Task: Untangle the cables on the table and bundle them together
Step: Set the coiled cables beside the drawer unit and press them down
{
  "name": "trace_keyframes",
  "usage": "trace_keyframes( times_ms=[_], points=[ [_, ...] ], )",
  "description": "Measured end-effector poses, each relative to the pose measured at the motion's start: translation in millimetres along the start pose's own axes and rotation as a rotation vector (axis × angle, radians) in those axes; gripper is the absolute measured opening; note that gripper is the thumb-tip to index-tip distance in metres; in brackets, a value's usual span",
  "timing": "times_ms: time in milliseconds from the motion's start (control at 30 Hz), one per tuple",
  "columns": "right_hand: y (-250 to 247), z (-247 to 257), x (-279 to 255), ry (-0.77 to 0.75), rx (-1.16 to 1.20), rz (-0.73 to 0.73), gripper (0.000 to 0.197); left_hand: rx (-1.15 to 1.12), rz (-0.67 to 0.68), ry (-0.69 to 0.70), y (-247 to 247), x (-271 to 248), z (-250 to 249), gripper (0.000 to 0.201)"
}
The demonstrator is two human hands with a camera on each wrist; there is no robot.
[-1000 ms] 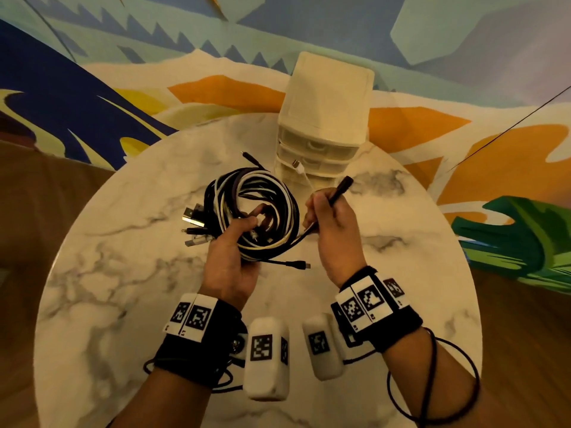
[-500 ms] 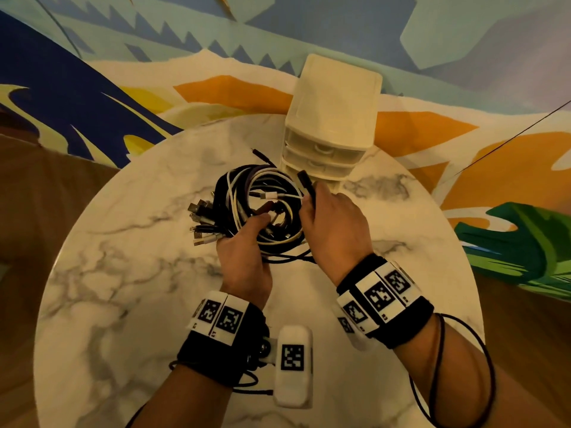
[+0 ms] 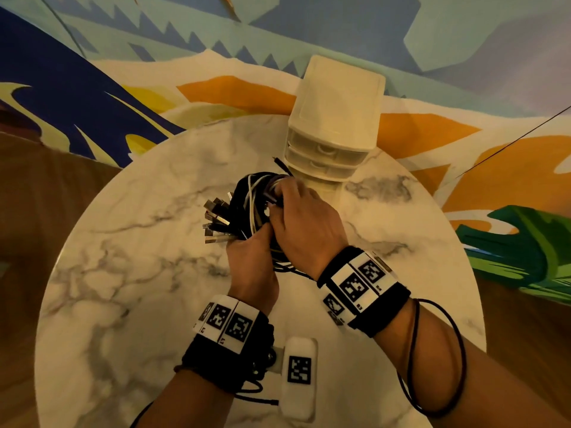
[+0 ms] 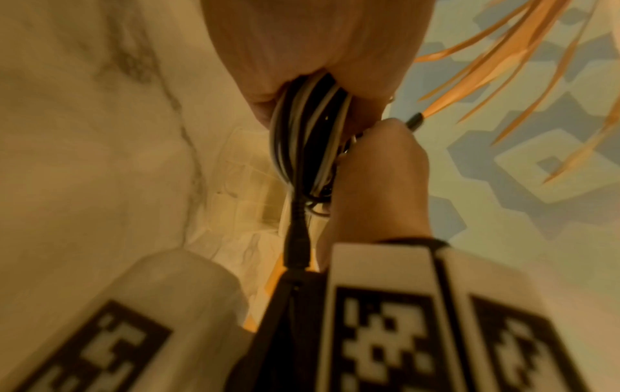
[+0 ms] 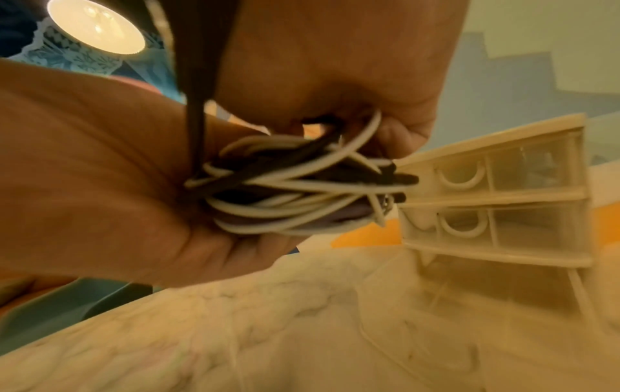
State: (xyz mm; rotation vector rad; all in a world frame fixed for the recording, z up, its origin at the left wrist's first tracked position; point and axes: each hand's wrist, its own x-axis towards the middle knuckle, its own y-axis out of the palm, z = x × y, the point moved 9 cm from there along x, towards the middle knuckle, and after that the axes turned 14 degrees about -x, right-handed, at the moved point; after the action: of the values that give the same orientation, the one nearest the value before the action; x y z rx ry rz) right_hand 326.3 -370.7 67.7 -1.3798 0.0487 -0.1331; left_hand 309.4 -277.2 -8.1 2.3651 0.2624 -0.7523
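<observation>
Since 1 s ago, right hand [image 3: 304,225] moved onto cables [image 3: 251,196], joining left hand [image 3: 251,257]; both curl round coil above table [image 3: 123,273] (plugs fan left). Cables: light, floppy, springy; grip across gathered strands, not plugs.

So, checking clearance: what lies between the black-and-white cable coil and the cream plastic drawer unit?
Nothing: in the head view, the coil nearly meets the drawer unit.

Warm, dim light from a ceiling lamp [image 5: 95,26]; wrist views blurred, edges bent by wide-angle distortion.
</observation>
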Motion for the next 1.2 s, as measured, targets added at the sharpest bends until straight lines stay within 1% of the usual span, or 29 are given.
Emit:
trace_keyframes(
  times_ms=[100,200,300,367,433,467,533,667,733,800,867,967,1000,1100,1200],
  points=[
    [-8,-7,0,0.044,0.137,-0.078,0.014,-0.036,-0.001,-0.037,-2,0,4,0.021],
    [-9,-16,-2,0.073,0.246,-0.136,0.018,-0.057,0.007,-0.069,-2,-1,6,0.012],
    [-10,-36,1,0.124,0.359,-0.197,0.026,-0.107,-0.038,-0.082,-7,3,4,0.019],
    [-11,-52,4,0.153,0.412,-0.219,0.021,-0.122,-0.069,-0.088,-12,6,2,0.023],
    [-7,-65,5,0.19,0.498,-0.207,0.015,-0.144,-0.092,-0.098,-16,9,1,0.034],
    [-4,-68,4,0.202,0.544,-0.204,0.015,-0.154,-0.1,-0.102,-18,10,1,0.04],
    [-1,-70,-1,0.207,0.582,-0.22,0.018,-0.159,-0.113,-0.111,-19,11,3,0.045],
    [-2,-60,-4,0.167,0.555,-0.272,0.028,-0.141,-0.131,-0.119,-21,10,6,0.043],
    [-2,-54,-3,0.121,0.56,-0.251,0.031,-0.144,-0.135,-0.12,-23,10,7,0.041],
    [-5,-44,-1,0.04,0.508,-0.202,0.032,-0.156,-0.137,-0.112,-25,11,6,0.041],
    [-10,-31,0,-0.055,0.433,-0.17,0.03,-0.152,-0.123,-0.1,-25,11,4,0.04],
    [-20,-17,4,-0.146,0.278,-0.2,0.026,-0.115,-0.088,-0.072,-18,8,3,0.034],
    [-20,-14,7,-0.163,0.22,-0.181,0.023,-0.107,-0.088,-0.058,-17,7,2,0.034],
    [-8,-2,16,-0.231,0.104,-0.061,0.018,-0.114,-0.088,-0.02,-13,6,-1,0.033],
    [-2,11,19,-0.286,0.027,-0.039,0.014,-0.102,-0.061,0.005,-11,7,-3,0.038]
  ],
)
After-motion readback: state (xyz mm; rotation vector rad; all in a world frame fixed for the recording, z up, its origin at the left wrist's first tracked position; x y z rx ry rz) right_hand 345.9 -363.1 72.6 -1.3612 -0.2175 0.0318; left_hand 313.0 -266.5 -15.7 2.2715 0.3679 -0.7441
